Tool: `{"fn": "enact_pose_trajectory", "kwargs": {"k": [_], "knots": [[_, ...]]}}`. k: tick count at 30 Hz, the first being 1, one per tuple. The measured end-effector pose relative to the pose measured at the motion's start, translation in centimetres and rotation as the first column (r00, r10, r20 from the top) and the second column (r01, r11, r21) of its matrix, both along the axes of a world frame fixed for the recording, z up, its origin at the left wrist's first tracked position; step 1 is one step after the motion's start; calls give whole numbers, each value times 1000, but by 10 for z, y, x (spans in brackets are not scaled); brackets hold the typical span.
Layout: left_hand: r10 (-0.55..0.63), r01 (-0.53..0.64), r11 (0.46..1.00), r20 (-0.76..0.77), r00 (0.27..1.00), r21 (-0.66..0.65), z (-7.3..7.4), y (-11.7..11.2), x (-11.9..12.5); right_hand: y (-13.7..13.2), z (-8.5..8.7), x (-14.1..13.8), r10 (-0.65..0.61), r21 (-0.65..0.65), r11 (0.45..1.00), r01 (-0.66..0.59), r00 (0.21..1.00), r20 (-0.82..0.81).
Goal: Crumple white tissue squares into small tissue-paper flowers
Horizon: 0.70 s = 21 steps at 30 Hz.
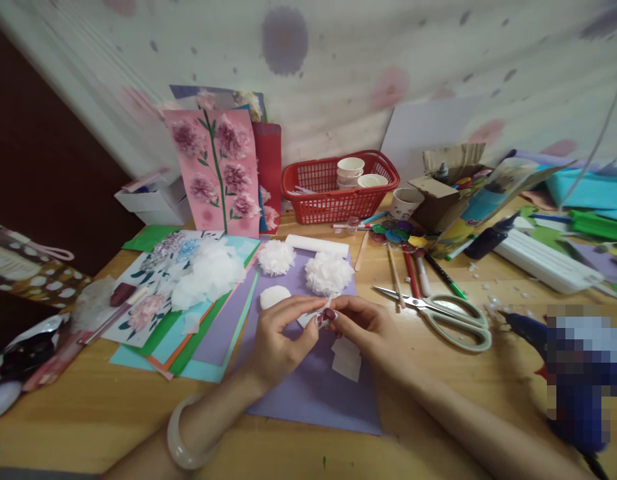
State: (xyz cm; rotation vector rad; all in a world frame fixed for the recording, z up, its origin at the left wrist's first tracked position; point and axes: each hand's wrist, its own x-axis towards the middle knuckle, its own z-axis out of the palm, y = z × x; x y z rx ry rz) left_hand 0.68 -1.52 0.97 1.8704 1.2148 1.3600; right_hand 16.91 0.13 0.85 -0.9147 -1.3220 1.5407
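The left hand (286,337) and right hand (363,327) meet at the fingertips, pinching a small white paper piece (330,303) over the purple sheet (311,400); the ruffled white paper pompom (329,271) lies just beyond, about equally near both.

Craft table (88,427): scissors (422,304), coloured paper (313,400)

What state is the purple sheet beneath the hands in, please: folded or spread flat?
Spread flat: the purple sheet lies smooth on the table, with no fold visible.
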Motion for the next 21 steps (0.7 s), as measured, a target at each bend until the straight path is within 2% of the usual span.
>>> {"fn": "enact_pose_trajectory", "kwargs": {"k": [3,7,10,13,15,18,21], "knots": [[50,-35,990,106,993,-136,0,0,3,1,-2,-1,-6,24,1000,5,999,35],[169,-75,941,268,948,-329,-1,6,3,2,-2,-3,-9,-12,1000,10,994,112],[264,-112,916,369,891,-385,-8,15,-3,2,1,-3,-10,-75,997,20,992,127],[303,-144,926,462,834,-348,-19,22,-10,1,3,-3,-6,-112,994,17,995,98],[307,-183,938,457,835,-296,-23,23,-13,2,3,-3,-12,-127,992,23,996,85],[263,-226,961,277,924,-159,-17,18,-13,2,1,-2,-20,-132,991,31,996,87],[131,-131,991,52,990,-20,-4,9,-8,2,0,-2,-10,-111,994,16,998,54]]}}
